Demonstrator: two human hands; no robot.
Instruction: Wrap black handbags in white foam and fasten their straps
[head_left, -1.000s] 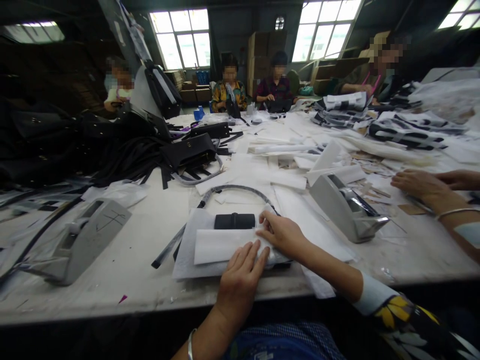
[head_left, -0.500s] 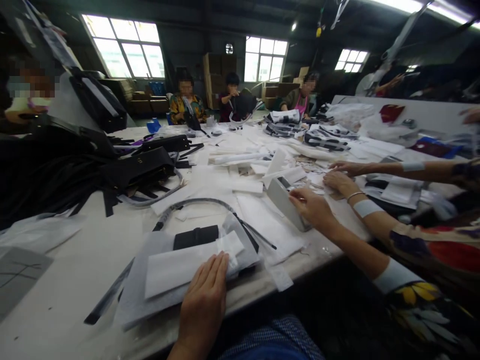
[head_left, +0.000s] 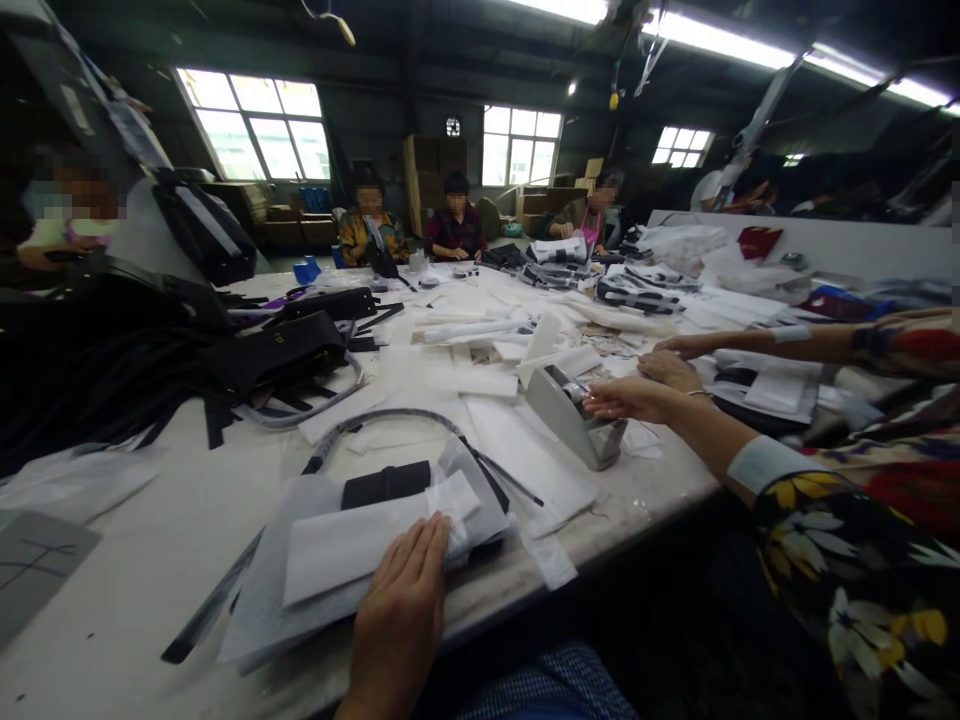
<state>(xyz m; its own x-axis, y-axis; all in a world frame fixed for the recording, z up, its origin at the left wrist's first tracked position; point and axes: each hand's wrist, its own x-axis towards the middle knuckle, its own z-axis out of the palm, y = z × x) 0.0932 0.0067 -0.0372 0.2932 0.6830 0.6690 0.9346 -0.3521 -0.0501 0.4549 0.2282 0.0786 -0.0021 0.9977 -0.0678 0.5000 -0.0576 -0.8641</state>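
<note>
My left hand (head_left: 401,610) lies flat, fingers together and stretched out, on a white folded sheet (head_left: 352,540). The sheet covers a black bag (head_left: 386,483) resting on grey wrapping paper (head_left: 262,610) near the table's front edge. The bag's wrapped handle (head_left: 390,415) arches behind it. My right hand (head_left: 626,400) reaches out to the right, its fingers extended over the top of a grey tape dispenser (head_left: 570,420) and touching it. I see nothing held in that hand.
A co-worker's hands (head_left: 675,365) rest just beyond the dispenser. White paper sheets (head_left: 480,340) cover the table's middle. Black bags and straps (head_left: 247,360) pile up at the left. Another grey dispenser (head_left: 34,565) sits at the near left. Several people work at the far end.
My right hand left the wrapped bag, moved right to the tape dispenser and now stretches its fingers over it. My left hand stayed flat on the white sheet. The view swung right.
</note>
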